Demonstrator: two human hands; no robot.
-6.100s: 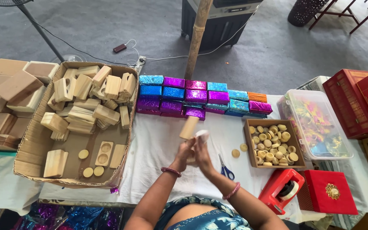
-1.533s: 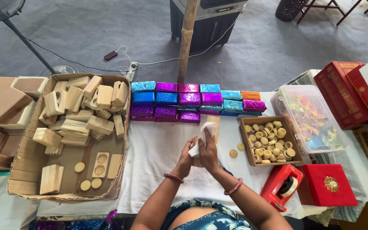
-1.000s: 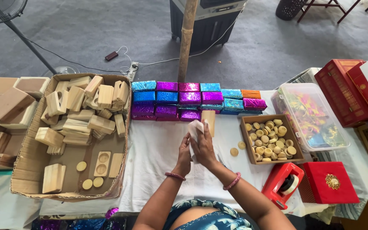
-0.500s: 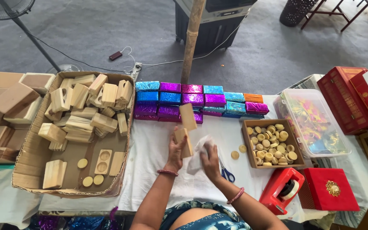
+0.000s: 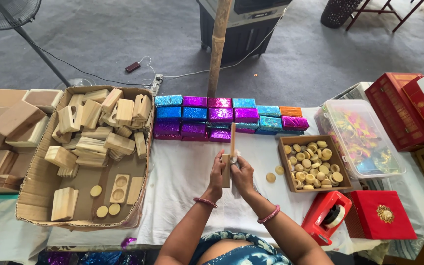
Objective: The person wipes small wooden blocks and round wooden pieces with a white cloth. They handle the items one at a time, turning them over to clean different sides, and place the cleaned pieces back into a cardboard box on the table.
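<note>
Both hands meet over the white tablecloth [image 5: 182, 181], just left of the tray of wooden discs [image 5: 311, 164]. The left hand [image 5: 217, 172] and right hand [image 5: 243, 174] are pressed against a thin wooden piece [image 5: 231, 147], clasping it between them. It stands on edge, its long axis pointing away toward the foil-wrapped blocks [image 5: 220, 116]
</note>
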